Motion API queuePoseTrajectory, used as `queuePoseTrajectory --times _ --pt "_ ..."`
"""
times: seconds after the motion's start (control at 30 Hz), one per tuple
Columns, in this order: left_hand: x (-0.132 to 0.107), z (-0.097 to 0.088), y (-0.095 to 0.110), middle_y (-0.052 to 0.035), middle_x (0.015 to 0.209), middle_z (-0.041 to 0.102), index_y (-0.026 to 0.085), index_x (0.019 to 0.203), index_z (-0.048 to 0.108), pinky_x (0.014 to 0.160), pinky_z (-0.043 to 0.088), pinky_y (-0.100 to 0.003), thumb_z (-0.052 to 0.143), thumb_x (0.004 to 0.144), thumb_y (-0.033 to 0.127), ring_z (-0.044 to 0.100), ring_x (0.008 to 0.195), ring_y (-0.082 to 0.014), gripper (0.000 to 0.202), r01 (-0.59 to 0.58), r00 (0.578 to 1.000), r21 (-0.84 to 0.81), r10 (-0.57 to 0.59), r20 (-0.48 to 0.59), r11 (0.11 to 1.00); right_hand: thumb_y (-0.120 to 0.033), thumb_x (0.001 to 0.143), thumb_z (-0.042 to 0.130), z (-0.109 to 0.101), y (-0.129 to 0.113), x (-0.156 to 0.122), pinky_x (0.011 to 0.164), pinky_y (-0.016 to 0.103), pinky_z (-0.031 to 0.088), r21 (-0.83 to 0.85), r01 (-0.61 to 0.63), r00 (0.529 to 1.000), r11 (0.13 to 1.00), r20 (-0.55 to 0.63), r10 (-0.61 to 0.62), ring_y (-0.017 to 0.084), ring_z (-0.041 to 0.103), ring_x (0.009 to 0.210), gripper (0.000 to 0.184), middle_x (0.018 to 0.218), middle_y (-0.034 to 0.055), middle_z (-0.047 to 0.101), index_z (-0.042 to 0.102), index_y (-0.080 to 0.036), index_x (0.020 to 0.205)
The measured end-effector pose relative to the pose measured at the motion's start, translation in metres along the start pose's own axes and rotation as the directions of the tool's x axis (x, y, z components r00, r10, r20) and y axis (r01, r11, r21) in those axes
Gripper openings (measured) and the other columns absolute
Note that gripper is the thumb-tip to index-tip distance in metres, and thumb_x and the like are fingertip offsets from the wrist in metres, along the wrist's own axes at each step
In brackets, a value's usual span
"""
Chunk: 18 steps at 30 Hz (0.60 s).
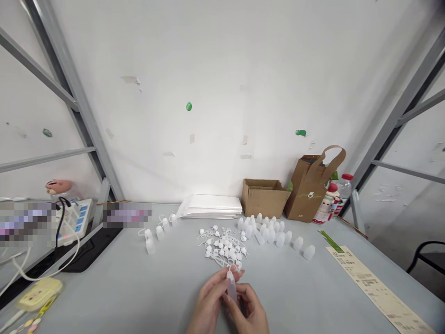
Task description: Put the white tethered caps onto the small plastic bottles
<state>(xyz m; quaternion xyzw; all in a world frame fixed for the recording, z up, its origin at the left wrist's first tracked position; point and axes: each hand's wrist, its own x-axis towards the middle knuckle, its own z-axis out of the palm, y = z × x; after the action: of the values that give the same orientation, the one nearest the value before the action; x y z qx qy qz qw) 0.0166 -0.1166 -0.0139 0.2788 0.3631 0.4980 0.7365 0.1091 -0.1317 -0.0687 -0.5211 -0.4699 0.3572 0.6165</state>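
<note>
In the front middle, both hands hold a small translucent plastic dropper bottle (pixel 232 291) upright between them. My left hand (pixel 208 299) is closed round its upper part, with fingertips at the white cap (pixel 230 275) on its neck. My right hand (pixel 251 307) pinches the lower body of the bottle between thumb and fingers. Just beyond the fingertips lies a pile of loose white caps with strap loops (pixel 224 248). To its right stand several uncapped translucent bottles (pixel 269 232), one lying tilted. Over on the left, several capped bottles (pixel 160 232) stand in a loose row.
White flat packages (pixel 210 206), a cardboard box (pixel 266 197) and a brown paper bag (pixel 306 190) stand along the wall. A printed paper strip (pixel 378 287) lies at right. At left are a power strip (pixel 78 220), cables and a yellow case (pixel 40 294).
</note>
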Motion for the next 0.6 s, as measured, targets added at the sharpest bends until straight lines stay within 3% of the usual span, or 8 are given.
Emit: queuePoseTrajectory --times 0.3,0.6 --pt "-0.011 0.015 0.008 -0.0108 0.096 0.071 0.015 0.083 0.072 0.096 0.036 -0.035 0.065 0.062 0.031 0.053 0.109 -0.0293 0.028 -0.056 0.992 0.16 0.073 -0.104 0.986 -0.062 0.067 0.058 0.004 -0.008 -0.007 0.047 0.022 0.04 -0.225 0.044 0.981 0.973 -0.175 -0.085 0.014 0.046 0.048 0.041 0.053 -0.0025 0.051 0.059 -0.022 0.061" --pt "-0.006 0.011 0.007 -0.0087 0.078 0.072 0.013 0.077 0.071 0.077 0.046 -0.033 0.059 0.058 0.026 0.061 0.088 -0.0265 0.026 0.002 0.99 0.123 0.016 -0.142 0.992 -0.058 0.072 0.056 0.008 -0.009 -0.01 0.047 0.024 0.039 -0.292 0.147 0.967 0.945 -0.161 -0.2 0.014 0.046 0.047 0.038 0.051 -0.0017 0.049 0.058 -0.023 0.059"
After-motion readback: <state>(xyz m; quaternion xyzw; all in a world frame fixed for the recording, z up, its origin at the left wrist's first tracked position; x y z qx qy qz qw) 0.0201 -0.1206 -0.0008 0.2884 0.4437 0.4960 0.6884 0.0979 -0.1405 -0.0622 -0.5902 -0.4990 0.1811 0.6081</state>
